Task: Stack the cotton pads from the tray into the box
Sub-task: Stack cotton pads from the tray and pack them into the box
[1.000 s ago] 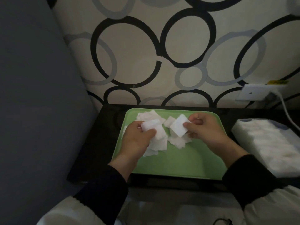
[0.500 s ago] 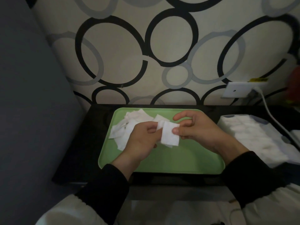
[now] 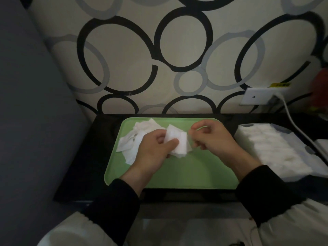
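Observation:
A green tray [image 3: 186, 173] lies on a dark table. Several loose white cotton pads [image 3: 132, 142] are spread over its far left part. My left hand [image 3: 154, 153] hovers over the tray and grips a small stack of cotton pads [image 3: 178, 142], with the thumb pressed on the top pad. My right hand [image 3: 213, 139] is just right of it, fingers curled, fingertips pinching the stack's right edge. The white box [image 3: 276, 150], holding rows of pads, stands to the right of the tray.
The dark table [image 3: 85, 166] ends at a patterned wall behind. A wall socket [image 3: 257, 97] with a white cable [image 3: 298, 134] runs down past the box. A grey upholstered surface [image 3: 32, 121] rises on the left. Something red [image 3: 322, 89] sits at the far right.
My right hand brought one pad across to my left hand and laid it on the stack there. My left thumb now holds it down. The view shifted slightly.

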`<state>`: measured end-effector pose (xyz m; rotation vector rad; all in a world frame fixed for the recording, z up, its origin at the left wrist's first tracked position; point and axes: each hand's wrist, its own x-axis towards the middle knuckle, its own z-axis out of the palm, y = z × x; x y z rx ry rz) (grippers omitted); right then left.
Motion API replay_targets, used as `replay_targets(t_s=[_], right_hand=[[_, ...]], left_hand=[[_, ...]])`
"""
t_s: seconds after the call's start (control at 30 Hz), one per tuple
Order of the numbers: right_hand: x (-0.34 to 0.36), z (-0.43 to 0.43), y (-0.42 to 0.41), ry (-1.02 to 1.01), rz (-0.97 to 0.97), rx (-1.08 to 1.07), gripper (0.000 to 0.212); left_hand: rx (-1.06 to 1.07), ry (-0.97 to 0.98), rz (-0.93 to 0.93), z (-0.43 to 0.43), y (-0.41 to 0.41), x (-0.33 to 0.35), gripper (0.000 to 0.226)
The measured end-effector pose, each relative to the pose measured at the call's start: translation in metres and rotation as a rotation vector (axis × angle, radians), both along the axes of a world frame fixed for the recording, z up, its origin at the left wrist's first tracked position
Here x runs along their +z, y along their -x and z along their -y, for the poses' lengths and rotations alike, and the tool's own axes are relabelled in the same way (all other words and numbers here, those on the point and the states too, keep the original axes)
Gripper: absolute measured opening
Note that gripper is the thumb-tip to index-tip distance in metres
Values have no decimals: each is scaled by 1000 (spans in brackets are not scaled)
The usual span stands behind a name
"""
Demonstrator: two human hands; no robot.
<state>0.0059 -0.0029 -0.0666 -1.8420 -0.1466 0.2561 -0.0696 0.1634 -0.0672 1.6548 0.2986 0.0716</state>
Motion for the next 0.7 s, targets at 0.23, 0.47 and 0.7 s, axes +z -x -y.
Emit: replay_targets(t_s=[0.23, 0.47, 0.7], right_hand=[[-41, 11, -16, 386, 95, -77, 7], [-42, -13, -5, 630, 84, -21, 30], [-40, -21, -7, 580, 52, -28, 19]], left_hand=[[213, 26, -11, -21, -5, -4, 9], [192, 21, -19, -24, -3, -5, 10], [206, 14, -49, -33, -4, -8, 17]])
